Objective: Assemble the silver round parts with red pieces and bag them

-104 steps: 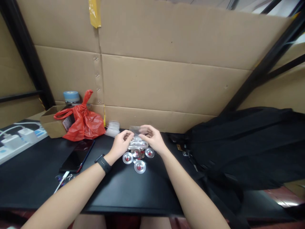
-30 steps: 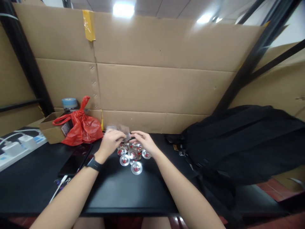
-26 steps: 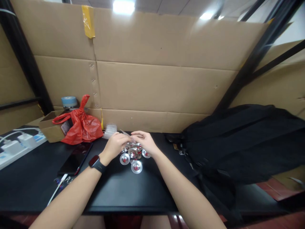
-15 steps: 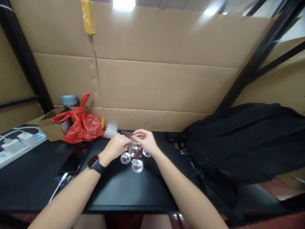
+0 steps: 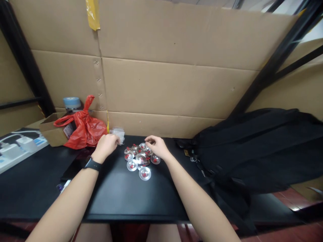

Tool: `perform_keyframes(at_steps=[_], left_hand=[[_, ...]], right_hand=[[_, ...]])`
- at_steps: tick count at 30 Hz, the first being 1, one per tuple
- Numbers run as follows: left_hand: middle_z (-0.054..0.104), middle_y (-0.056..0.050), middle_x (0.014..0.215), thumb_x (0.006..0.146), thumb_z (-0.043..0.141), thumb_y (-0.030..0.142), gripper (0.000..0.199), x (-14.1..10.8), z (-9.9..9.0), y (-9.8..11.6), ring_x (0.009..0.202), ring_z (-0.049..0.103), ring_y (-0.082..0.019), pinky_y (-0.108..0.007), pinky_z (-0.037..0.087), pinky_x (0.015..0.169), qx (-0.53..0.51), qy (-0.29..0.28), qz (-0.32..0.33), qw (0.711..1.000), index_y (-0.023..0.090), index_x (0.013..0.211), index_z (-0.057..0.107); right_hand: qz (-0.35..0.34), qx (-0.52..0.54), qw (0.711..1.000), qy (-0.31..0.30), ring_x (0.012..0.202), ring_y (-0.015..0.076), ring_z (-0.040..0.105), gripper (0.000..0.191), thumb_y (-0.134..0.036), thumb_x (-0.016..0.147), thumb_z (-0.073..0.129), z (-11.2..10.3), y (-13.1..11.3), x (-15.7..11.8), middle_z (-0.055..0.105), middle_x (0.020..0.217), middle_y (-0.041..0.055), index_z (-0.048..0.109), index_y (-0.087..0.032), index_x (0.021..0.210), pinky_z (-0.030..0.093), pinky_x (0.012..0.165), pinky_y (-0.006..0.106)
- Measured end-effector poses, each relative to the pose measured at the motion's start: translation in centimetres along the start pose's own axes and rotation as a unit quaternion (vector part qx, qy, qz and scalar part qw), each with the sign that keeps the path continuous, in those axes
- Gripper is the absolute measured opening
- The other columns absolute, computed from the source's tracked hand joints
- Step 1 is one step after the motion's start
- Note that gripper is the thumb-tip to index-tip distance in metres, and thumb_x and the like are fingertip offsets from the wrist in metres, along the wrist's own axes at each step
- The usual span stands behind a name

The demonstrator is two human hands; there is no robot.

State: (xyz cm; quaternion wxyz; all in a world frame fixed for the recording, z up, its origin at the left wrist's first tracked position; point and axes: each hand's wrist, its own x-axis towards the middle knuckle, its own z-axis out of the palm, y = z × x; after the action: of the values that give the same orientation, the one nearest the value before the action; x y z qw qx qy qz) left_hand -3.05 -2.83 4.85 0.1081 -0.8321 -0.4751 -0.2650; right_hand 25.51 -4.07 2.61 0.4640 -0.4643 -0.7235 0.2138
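Observation:
Several small silver cymbal-like discs (image 5: pixel 144 173) with red loops at their centres lie in a loose heap on the black table (image 5: pixel 121 198). My left hand (image 5: pixel 107 145), with a dark watch on its wrist, is left of the heap. Its fingers are closed at the near edge of a stack of clear plastic bags (image 5: pixel 118 133); the fingertips are partly hidden. My right hand (image 5: pixel 157 147) is over the back right edge of the heap, fingers curled towards the thumb. Whatever lies between them is too small to make out.
Back left, a red plastic bag (image 5: pixel 87 127) leans on a small cardboard box (image 5: pixel 51 131). A dark phone (image 5: pixel 74 168) lies near my left forearm, with a power strip (image 5: pixel 22 148) farther left. On the right is a black backpack (image 5: pixel 259 148). Cardboard panels (image 5: pixel 161 87) stand behind.
My left hand has moved left, away from the discs, to the clear plastic bags. More of the heap now shows. My right hand has stayed near the discs.

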Motion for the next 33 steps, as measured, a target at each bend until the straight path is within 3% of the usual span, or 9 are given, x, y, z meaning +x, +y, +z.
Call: perform_keyframes(at_steps=[3,5,8,12,18,25,29,33], left_hand=[[0.072,-0.012,0.106,0.084,0.053,0.015,0.027,-0.1,2.0,-1.3,0.098,0.066,-0.028,-0.036,0.046,0.083,0.029,-0.004,-0.056,0.998,0.019,0.101,0.073],[0.067,-0.012,0.123,0.09,0.053,0.027,0.031,-0.1,3.4,-1.6,0.111,0.062,-0.029,-0.041,0.044,0.091,0.012,-0.046,-0.091,0.995,0.02,0.116,0.068],[0.065,-0.01,0.129,0.099,0.04,0.044,0.038,0.0,5.0,-1.7,0.12,0.058,-0.029,-0.045,0.041,0.096,-0.023,-0.105,-0.114,0.988,0.025,0.119,0.067],[0.056,-0.008,0.142,0.103,0.028,0.037,0.044,0.1,5.7,-2.0,0.127,0.053,-0.028,-0.047,0.04,0.097,-0.027,-0.107,-0.126,0.986,0.026,0.117,0.068],[0.045,-0.008,0.153,0.093,0.042,0.018,0.039,0.0,5.7,-2.1,0.13,0.051,-0.028,-0.047,0.042,0.098,0.021,-0.086,-0.117,0.989,0.027,0.126,0.062],[0.04,-0.012,0.156,0.095,0.042,0.025,0.039,-0.2,5.8,-1.8,0.141,0.038,-0.033,-0.056,0.037,0.103,0.052,-0.094,-0.117,0.987,0.023,0.13,0.059],[0.051,-0.014,0.147,0.095,0.044,0.027,0.037,0.0,5.1,-1.1,0.13,0.048,-0.033,-0.051,0.039,0.099,0.058,-0.053,-0.117,0.99,0.021,0.129,0.058],[0.063,-0.014,0.127,0.098,0.04,0.031,0.032,0.3,4.2,0.1,0.113,0.059,-0.03,-0.045,0.042,0.093,0.038,-0.003,-0.117,0.992,0.02,0.121,0.06]], right_hand=[[-0.039,-0.104,0.992,-0.058,0.105,0.0245,0.065,0.02,-0.023,0.087,0.057,-0.1,1.2,0.0,0.074,0.109,0.0086,0.074,-0.02,0.099,0.048,0.095,0.041],[-0.042,-0.139,0.984,-0.105,0.118,0.0246,0.061,0.029,-0.023,0.094,0.048,0.0,1.7,-0.2,0.069,0.124,0.0085,0.073,-0.023,0.108,0.043,0.103,0.043],[-0.018,-0.187,0.968,-0.169,0.13,0.0255,0.054,0.038,-0.026,0.099,0.039,0.4,1.8,-0.3,0.061,0.14,0.0056,0.069,-0.028,0.122,0.039,0.107,0.047],[0.011,-0.244,0.949,-0.202,0.132,0.0259,0.052,0.043,-0.019,0.097,0.036,0.3,1.7,-0.2,0.06,0.141,0.0028,0.067,-0.032,0.125,0.039,0.104,0.046],[0.084,-0.305,0.935,-0.16,0.124,0.0301,0.055,0.032,-0.035,0.096,0.049,-1.0,2.2,0.1,0.065,0.133,0.0063,0.07,-0.029,0.119,0.039,0.097,0.045],[0.062,-0.297,0.947,-0.104,0.115,0.0242,0.061,0.026,-0.035,0.094,0.055,-1.0,2.9,0.4,0.072,0.121,0.0041,0.071,-0.029,0.114,0.04,0.094,0.035],[0.088,-0.312,0.945,-0.046,0.105,0.0237,0.065,0.02,-0.033,0.093,0.055,-0.5,3.0,0.6,0.075,0.107,0.0045,0.074,-0.029,0.097,0.041,0.087,0.032],[0.13,-0.281,0.949,0.05,0.092,0.0233,0.066,0.025,-0.029,0.096,0.046,-1.0,3.7,0.7,0.074,0.1,0.0093,0.071,-0.025,0.095,0.043,0.079,0.032]])
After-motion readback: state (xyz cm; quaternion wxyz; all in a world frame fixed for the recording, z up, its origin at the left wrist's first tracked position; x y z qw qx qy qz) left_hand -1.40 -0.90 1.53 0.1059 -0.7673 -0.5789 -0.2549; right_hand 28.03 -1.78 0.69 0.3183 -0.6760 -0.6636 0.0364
